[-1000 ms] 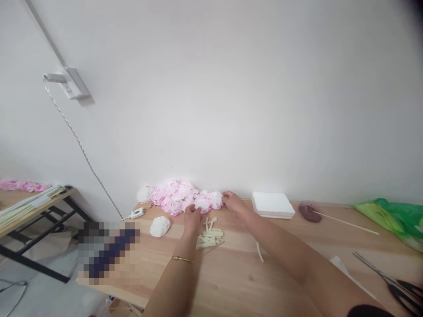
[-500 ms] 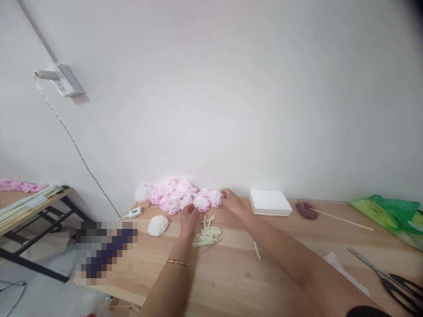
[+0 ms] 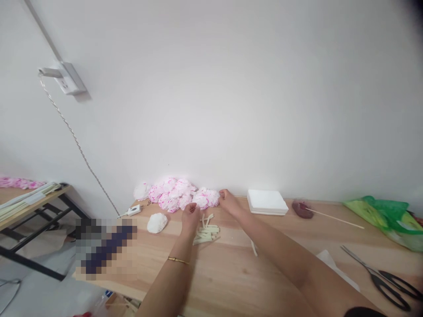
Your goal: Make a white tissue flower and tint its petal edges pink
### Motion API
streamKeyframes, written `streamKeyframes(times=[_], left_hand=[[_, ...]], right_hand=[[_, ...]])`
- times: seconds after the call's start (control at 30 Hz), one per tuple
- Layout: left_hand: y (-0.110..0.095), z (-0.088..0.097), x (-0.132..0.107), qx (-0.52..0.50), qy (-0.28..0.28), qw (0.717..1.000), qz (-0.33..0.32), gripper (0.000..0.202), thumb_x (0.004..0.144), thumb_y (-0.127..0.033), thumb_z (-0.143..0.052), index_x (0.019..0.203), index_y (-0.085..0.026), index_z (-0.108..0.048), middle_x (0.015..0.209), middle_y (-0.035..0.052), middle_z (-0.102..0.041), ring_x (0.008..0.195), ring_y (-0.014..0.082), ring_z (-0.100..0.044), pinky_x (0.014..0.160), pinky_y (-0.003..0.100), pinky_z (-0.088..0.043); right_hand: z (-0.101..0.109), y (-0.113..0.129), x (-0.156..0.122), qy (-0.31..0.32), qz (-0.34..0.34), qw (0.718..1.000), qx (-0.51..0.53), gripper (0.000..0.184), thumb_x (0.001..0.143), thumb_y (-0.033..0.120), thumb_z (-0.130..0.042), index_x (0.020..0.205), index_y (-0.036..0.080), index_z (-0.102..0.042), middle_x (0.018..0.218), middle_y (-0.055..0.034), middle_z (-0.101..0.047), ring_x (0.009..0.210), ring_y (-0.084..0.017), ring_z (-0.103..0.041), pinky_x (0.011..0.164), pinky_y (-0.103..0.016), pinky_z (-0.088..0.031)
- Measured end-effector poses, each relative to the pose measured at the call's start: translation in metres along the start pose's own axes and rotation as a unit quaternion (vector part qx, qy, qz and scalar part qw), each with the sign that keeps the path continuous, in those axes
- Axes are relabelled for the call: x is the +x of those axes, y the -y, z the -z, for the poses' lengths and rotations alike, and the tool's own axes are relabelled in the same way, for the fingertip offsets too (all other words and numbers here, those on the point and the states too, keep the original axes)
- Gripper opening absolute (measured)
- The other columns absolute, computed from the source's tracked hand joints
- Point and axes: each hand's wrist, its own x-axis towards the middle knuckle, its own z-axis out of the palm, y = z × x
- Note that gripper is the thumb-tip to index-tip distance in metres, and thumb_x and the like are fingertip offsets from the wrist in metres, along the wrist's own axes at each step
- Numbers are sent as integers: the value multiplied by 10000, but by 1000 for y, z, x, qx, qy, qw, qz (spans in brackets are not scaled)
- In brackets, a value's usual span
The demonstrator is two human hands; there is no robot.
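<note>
A pile of ruffled white tissue-paper flowers with pink edges [image 3: 173,193] sits against the wall. At its right end, one pink-and-white paper flower [image 3: 206,198] lies between my two hands. My left hand [image 3: 191,218] has its fingers pinched at the lower left edge of that flower. Opposite it, the fingers of my right hand [image 3: 228,203] are closed at the flower's right edge. Just below are several pale green strips [image 3: 206,233] in a loose heap. A plain white paper puff [image 3: 157,223] rests left of my left hand.
Right of my right hand is a stack of white paper sheets [image 3: 267,202]. Farther right are a dark red lump [image 3: 302,209] with a thin stick, a green plastic bag [image 3: 390,215] and black-handled scissors [image 3: 383,279]. A white plug device [image 3: 134,210] with a cord lies at left.
The view has shifted slightly. The flower between my hands now looks like one rounder shape, with my hands a little closer together at its edges.
</note>
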Motion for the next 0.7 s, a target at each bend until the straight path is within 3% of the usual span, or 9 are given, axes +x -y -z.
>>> streamKeyframes(times=[0.2,0.33,0.43,0.5,0.6,0.7], left_hand=[[-1,3,-1,68,-48,996,-14,233,665,-216,-665,890,-169,-627,989,114,-659,946,232,-608,852,341,-445],[-2,-1,-4,100,-18,995,-17,214,673,-240,-664,879,-191,-632,928,98,-672,903,231,-624,777,318,-464],[-6,-3,-6,130,-9,991,-37,239,700,-263,-639,922,-175,-624,941,119,-655,930,258,-614,808,366,-461],[-13,-5,-9,147,-9,987,-72,254,700,-260,-639,939,-180,-618,1042,123,-622,1018,272,-576,891,401,-430],[-25,-17,-21,151,13,979,-137,250,726,-253,-621,972,-213,-607,1123,92,-585,1142,255,-498,949,369,-403],[-34,-43,-43,136,71,958,-243,226,756,-235,-605,980,-213,-612,1080,83,-592,1063,239,-529,900,350,-431]], right_hand=[[11,-7,-6,8,15,1000,-10,300,859,252,-520,1155,203,-521,987,-65,-682,876,-191,-636,752,-277,-443],[18,-2,-14,16,44,999,-20,311,854,223,-497,1163,195,-525,1021,-90,-684,918,-213,-632,775,-294,-433],[31,2,-23,20,74,997,-28,369,836,191,-518,1205,192,-515,1087,-116,-671,971,-232,-625,817,-315,-430],[45,4,-31,16,95,995,-32,391,828,166,-520,1218,188,-518,1133,-128,-654,1005,-236,-615,848,-323,-428],[77,7,-43,8,138,990,-34,338,817,154,-527,1147,200,-581,1174,-96,-638,1023,-203,-605,891,-289,-421],[121,2,-53,-13,156,987,-42,252,830,191,-516,1049,229,-632,1113,-46,-662,958,-175,-618,851,-268,-444]])
